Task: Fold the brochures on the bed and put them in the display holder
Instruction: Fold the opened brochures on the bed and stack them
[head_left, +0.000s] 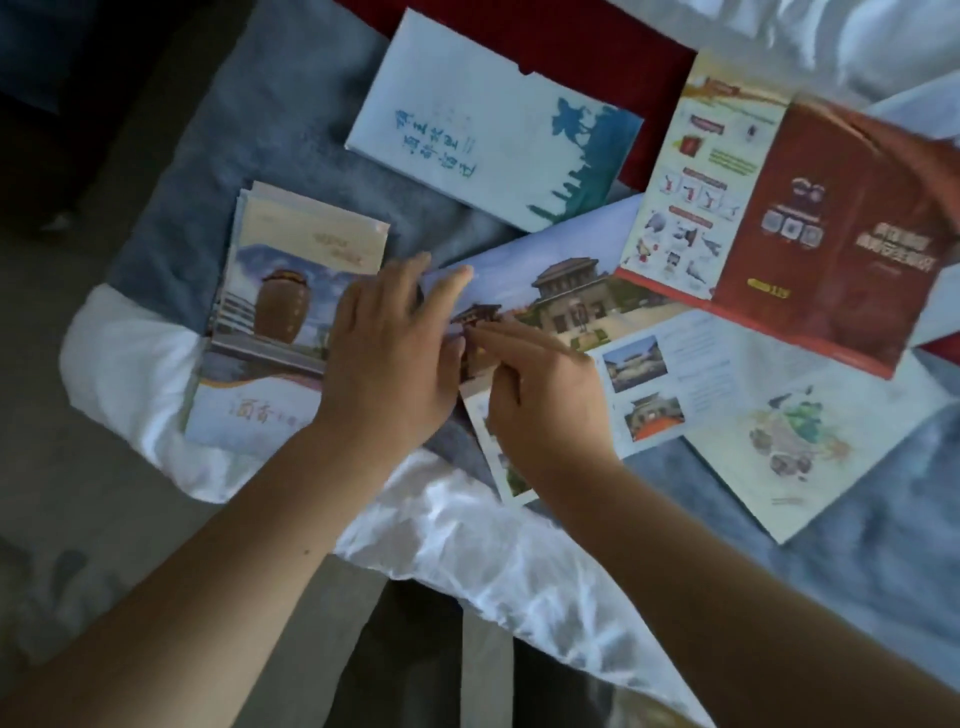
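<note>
Glossy paper needs square edges: my flat-fingered left hand (389, 358) should pin the building brochure (566, 291) while my right hand (545, 400), grip unclear, aligns its flap.

Reaching forward with both bare forearms. Pressing down flat with the left hand (384, 353), fingers straight. Pointing the right hand (540, 400) leftward, index finger straight, tip meeting the left hand's thumb side, grip unclear.

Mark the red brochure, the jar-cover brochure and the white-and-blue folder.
red brochure (831, 208), head view, its dark red panel.
jar-cover brochure (283, 312), head view, the brown jar picture.
white-and-blue folder (498, 130), head view, its white middle.
</note>
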